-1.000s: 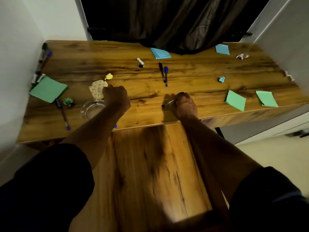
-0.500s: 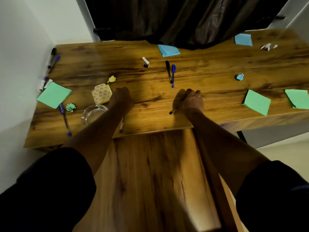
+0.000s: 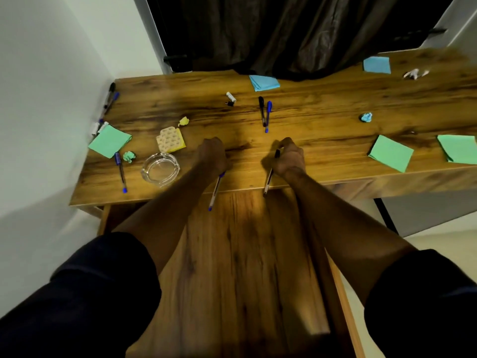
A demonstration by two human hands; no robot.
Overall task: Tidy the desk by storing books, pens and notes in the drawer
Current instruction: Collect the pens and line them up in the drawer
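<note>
Head cam, the only view: the person had both fists over the front edge of the desk (image 3: 322, 125), above the open drawer (image 3: 245, 267). The left hand (image 3: 211, 157) was curled tight round one blue pen (image 3: 215, 192), its lower end hanging out over the drawer. The right hand (image 3: 287, 158) was clamped on one black pen (image 3: 269, 178), its tip right about at the desk edge. So two pens in hand, and five lay loose on top: a black pen (image 3: 261, 109) and a blue one (image 3: 268, 115) side by side mid-desk, another blue pen (image 3: 120, 173) front left, plus a black marker (image 3: 111, 91) and a blue pen (image 3: 114, 97) along the wall. For notes there were three green squares (image 3: 109, 140) (image 3: 391, 152) (image 3: 458, 148) and two blue ones (image 3: 263, 82) (image 3: 376, 65). Four crumpled paper balls too: green (image 3: 129, 156), yellow (image 3: 183, 121), blue (image 3: 366, 117) and white (image 3: 415, 73). One glass ashtray (image 3: 160, 169) sat just left of the left hand, with one patterned yellow pad (image 3: 171, 139) behind it.
</note>
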